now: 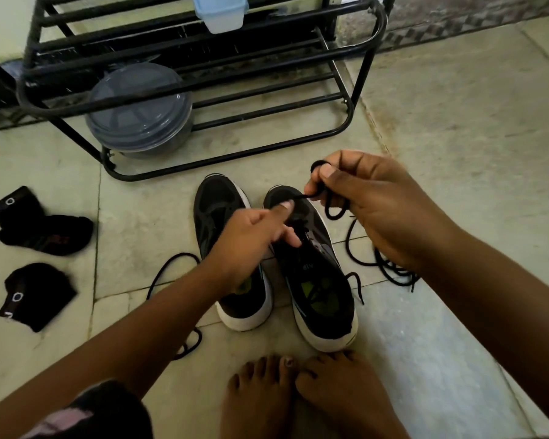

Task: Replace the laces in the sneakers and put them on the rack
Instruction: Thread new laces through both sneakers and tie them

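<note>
Two black sneakers with white soles stand side by side on the floor, toes pointing at the rack: the left sneaker point(232, 248) and the right sneaker point(317, 280). My right hand point(371, 204) pinches a black lace point(333, 205) above the right sneaker's toe; the lace loops over a fingertip and hangs below the hand. My left hand point(251, 245) pinches the same lace's end over the sneaker's tongue. Another black lace point(168, 274) trails on the floor left of the shoes. More black lace point(390, 267) lies bunched to the right. The black metal rack point(343, 128) stands behind.
A grey lidded round container point(140, 112) sits on the rack's bottom shelf and a pale blue box point(219, 11) higher up. Two black socks point(45, 232) point(35, 296) lie on the floor at left. My bare feet point(301, 397) rest just behind the sneakers.
</note>
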{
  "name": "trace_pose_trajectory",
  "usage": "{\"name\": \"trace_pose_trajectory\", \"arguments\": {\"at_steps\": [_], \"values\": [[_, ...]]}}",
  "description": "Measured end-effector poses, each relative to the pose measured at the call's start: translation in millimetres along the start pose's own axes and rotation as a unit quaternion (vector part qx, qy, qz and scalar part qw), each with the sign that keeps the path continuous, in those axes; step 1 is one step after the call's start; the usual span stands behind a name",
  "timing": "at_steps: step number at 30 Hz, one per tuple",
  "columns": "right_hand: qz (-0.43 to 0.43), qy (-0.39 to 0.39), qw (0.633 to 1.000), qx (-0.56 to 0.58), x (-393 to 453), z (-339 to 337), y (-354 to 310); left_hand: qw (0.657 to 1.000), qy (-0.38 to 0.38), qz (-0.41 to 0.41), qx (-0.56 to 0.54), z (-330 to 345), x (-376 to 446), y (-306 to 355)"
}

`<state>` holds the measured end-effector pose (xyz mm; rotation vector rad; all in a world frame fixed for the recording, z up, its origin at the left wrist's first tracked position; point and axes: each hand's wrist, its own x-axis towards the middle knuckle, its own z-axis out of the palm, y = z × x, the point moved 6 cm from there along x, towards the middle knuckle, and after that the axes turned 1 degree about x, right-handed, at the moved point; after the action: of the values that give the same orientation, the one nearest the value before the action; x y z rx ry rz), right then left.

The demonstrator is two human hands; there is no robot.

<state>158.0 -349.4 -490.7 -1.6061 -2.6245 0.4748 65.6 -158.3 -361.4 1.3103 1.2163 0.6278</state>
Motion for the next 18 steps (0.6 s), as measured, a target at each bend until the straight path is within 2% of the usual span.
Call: {"name": "trace_pose_trajectory", "arguments": {"at_steps": [2, 3, 4, 5, 6, 7, 8, 9, 10, 12, 13, 14, 15, 16, 17, 18], "values": [[0.001, -0.02, 1.0, 0.002, -1.5, 3.5, 1.3, 0.995, 0.071, -0.041, -0.063, -16.5, 9.4, -6.8], [-0.004, -0.02, 1.0, -0.002, -2.1, 5.8, 1.4, 0.995, 0.098, -0.032, -0.011, -22.8, 7.2, -30.2], [-0.012, -0.024, 1.0, -0.008, -2.7, 5.0, -0.2, 0.992, 0.063, -0.097, -0.057, -26.6, -11.4, -54.2], [-0.021, -0.024, 0.999, -0.011, -4.0, 5.5, -1.5, 0.991, 0.025, -0.12, -0.062, -14.9, -41.3, -95.5], [-0.021, -0.038, 0.999, -0.009, -5.6, 7.2, -1.9, 0.99, 0.015, -0.125, 0.055, 10.0, -77.7, -157.6], [-0.022, -0.048, 0.999, -0.009, -5.4, 8.5, -0.8, 0.98, 0.027, -0.143, 0.138, 20.5, -97.4, -187.0], [-0.019, -0.072, 0.997, -0.01, -5.5, 7.2, 0.7, 0.977, 0.023, -0.162, 0.14, 16.9, -97.5, -191.0], [-0.022, -0.079, 0.997, -0.009, -6.4, 10.0, 0.9, 0.975, 0.014, -0.2, 0.099, -1.9, -83.6, -170.1], [-0.012, -0.099, 0.995, 0.001, -9.4, 12.6, 1.5, 0.961, -0.037, -0.275, -0.017, -23.8, -54.8, -123.6], [0.011, -0.154, 0.987, 0.035, -15.2, 22.0, 6.1, 0.954, 0.013, -0.299, 0.032, -59.3, -12.3, -52.6], [0.031, -0.176, 0.979, 0.095, -10.7, 17.4, 15.3, 0.947, 0.0, -0.312, 0.081, -65.5, -9.4, -53.3], [0.084, -0.234, 0.952, 0.176, -3.6, 1.6, 27.2, 0.947, -0.072, -0.292, 0.111, -61.7, -19.9, -56.1], [0.125, -0.234, 0.94, 0.217, 10.5, -26.2, 43.4, 0.94, -0.125, -0.28, 0.151, -58.7, -25.0, -46.9], [0.164, -0.225, 0.922, 0.269, 34.6, -65.1, 49.9, 0.928, -0.139, -0.291, 0.186, -55.6, -31.9, -46.7], [0.196, -0.18, 0.922, 0.28, 61.6, -95.1, 56.0, 0.92, -0.157, -0.303, 0.191, -57.1, -31.4, -45.6], [0.254, -0.189, 0.874, 0.368, 79.9, -113.1, 69.1, 0.915, -0.164, -0.31, 0.197, -54.8, -30.9, -49.1]]}}
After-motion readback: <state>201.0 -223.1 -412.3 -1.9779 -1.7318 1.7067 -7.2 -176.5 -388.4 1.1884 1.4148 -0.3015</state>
